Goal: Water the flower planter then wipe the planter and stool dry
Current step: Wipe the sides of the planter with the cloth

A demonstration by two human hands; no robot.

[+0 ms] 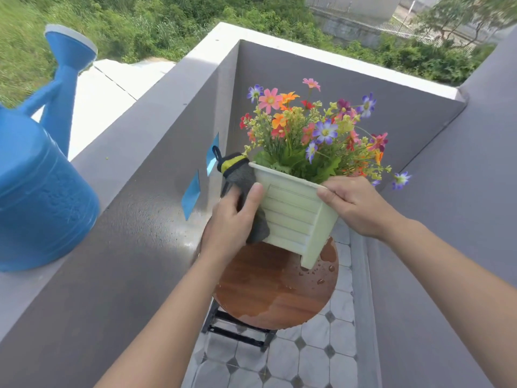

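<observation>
Above the round wooden stool [268, 292], the planter [293, 217] is tilted, one foot low over the wet seat, right hand [355, 208] gripping its near rim; left hand [232, 225] presses a grey cloth [240, 177] to its left side. Watering looks done (blue watering can [42, 191] parked on the left ledge [126, 219]); planter wiping is underway, and the stool's puddles remain
</observation>
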